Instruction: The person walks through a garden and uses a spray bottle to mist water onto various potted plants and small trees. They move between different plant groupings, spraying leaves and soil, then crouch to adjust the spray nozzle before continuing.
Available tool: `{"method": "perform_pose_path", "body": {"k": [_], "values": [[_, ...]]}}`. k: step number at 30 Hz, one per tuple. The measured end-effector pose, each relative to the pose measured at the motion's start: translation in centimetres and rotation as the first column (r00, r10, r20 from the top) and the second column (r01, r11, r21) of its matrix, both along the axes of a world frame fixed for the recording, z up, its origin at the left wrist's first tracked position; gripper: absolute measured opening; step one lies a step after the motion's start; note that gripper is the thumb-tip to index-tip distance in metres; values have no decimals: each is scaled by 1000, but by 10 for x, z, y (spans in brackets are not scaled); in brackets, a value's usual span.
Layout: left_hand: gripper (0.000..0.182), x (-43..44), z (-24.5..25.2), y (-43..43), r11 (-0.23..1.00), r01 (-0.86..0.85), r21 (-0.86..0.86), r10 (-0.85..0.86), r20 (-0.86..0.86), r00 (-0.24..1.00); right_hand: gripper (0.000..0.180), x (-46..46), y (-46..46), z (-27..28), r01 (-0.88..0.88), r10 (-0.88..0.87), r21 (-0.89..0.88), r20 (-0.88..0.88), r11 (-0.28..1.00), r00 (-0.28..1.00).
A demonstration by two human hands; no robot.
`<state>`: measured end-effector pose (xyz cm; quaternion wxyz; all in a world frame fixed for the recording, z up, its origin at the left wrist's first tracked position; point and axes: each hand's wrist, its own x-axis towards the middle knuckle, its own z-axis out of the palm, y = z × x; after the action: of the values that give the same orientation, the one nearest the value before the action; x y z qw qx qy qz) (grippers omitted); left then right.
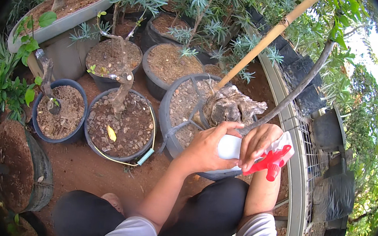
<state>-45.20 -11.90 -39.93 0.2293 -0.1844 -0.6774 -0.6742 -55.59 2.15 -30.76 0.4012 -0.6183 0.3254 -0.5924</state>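
Note:
A white spray bottle [229, 146] lies sideways between my hands, above the big grey pot. My left hand [203, 149] is wrapped around its body, thumb and fingers on opposite sides. At the neck end, the fingers of my right hand [259, 142] close around the bottle beside the trigger head. That red and white trigger sprayer head [272, 161] points to the right, its red nozzle toward me. Just beyond my hands stands a thick, weathered tree stump [230, 106] in the grey pot [167, 115]. My fingers hide the bottle's neck.
A bamboo pole [269, 40] slants up from the pot, and a thin branch [295, 89] rises to the right. Potted trunks stand left in a handled bucket [91, 142] and a blue pot [85, 102]. A metal-framed mesh [297, 184] borders the right side.

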Motion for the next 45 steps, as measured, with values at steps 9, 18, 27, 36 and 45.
{"method": "perform_pose_path", "body": {"k": [9, 18, 27, 36, 45], "values": [[57, -1, -3, -2, 999, 46, -19, -46, -11, 999, 61, 22, 3, -14, 485, -445, -37, 341, 874, 828], [59, -10, -21, 7, 992, 108, 70, -111, 41, 993, 87, 37, 25, -10, 676, -675, 21, 85, 736, 733], [56, -14, -22, 11, 974, 137, 179, -146, 43, 988, 93, 36, 26, -15, 794, -776, -92, 171, 601, 607], [52, -16, -11, 9, 991, 91, 100, -80, -108, 991, 96, 54, 11, -16, 899, -894, -77, 100, 431, 437], [52, -11, -18, 11, 989, 90, 116, -84, -60, 995, 94, 53, 16, -19, 922, -923, 35, 42, 385, 383]]}}
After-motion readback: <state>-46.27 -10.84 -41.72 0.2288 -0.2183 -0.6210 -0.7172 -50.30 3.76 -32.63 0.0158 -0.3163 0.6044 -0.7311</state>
